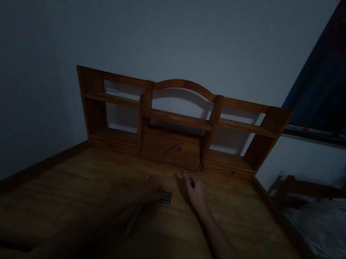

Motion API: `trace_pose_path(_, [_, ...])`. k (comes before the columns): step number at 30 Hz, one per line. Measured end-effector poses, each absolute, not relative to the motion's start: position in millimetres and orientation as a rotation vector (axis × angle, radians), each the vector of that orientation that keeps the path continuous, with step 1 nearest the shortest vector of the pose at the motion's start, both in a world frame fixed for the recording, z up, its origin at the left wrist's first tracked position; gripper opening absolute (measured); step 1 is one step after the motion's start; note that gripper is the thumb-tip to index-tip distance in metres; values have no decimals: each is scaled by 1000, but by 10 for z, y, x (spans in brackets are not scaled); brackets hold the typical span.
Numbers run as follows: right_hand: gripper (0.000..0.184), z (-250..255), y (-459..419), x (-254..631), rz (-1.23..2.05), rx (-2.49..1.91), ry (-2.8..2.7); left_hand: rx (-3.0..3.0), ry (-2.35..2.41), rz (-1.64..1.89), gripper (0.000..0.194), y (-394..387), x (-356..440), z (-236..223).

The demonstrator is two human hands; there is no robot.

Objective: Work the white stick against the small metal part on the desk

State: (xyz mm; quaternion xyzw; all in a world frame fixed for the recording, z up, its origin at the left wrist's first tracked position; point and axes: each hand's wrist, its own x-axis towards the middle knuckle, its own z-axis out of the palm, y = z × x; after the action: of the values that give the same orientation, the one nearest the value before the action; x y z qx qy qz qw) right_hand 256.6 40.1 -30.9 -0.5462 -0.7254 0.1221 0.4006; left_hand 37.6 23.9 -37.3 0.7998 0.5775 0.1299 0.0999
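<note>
The room is dim. My left hand rests on the wooden desk, fingers curled against a small dark object with pale dots; whether it grips it I cannot make out. My right hand lies a little to the right, fingers pinched round a thin dark item whose small shiny tip points toward the back. A long pale stick lies under my left forearm.
A wooden hutch with shelves and an arched top stands at the desk's back against a pale wall. A raised rim edges the desk. At the right is a bed with light bedding, and a dark curtain above.
</note>
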Motion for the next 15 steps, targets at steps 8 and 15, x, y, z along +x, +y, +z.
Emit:
trace_pose_path(8, [62, -362, 464, 2579, 301, -1399, -1812, 2210, 1948, 509, 23, 176, 133, -154])
trace_pose_path(15, [56, -398, 489, 2573, 342, -1417, -1811, 2144, 1901, 402, 31, -198, -73, -255])
